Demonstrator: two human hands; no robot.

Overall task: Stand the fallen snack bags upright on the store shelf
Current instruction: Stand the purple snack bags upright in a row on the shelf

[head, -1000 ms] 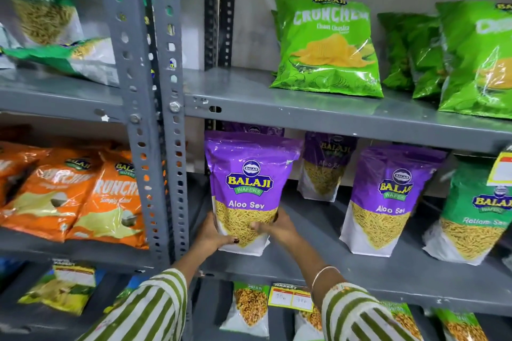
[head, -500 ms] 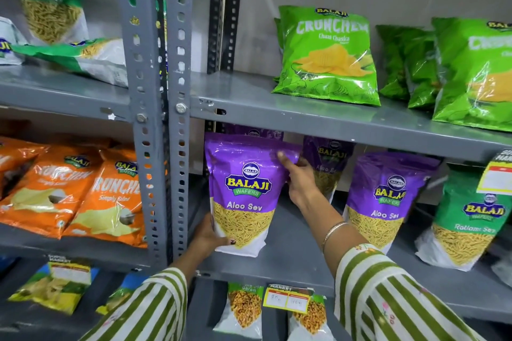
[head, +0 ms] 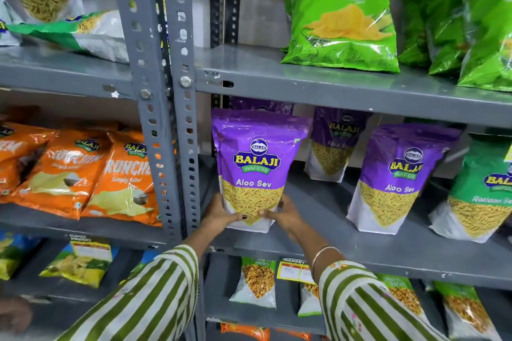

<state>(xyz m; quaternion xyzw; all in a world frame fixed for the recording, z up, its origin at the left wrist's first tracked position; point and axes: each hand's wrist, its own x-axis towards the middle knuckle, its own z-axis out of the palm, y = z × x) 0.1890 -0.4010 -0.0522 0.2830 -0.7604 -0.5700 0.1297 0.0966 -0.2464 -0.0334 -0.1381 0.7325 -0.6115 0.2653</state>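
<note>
A purple Aloo Sev bag (head: pixel 256 163) stands upright at the left end of the middle grey shelf (head: pixel 360 255). My left hand (head: pixel 220 214) grips its lower left corner and my right hand (head: pixel 285 214) holds its lower right corner. Another purple Aloo Sev bag (head: pixel 396 177) stands upright to the right, and a third (head: pixel 332 144) stands further back. On the upper left shelf a green-and-white bag (head: pixel 77 32) lies flat on its side.
Perforated grey uprights (head: pixel 166 91) split the two shelf bays. Green Crunchem bags (head: pixel 343 19) lean on the top shelf, orange Crunchem bags (head: pixel 91 171) lie slanted at left, and a green Ratlami Sev bag (head: pixel 482 191) stands at far right. Price tag (head: pixel 293 270) hangs below.
My right hand came down from the purple bag's top right edge to its lower right corner. My left hand stayed at the lower left corner. The view drew closer to the shelf.
</note>
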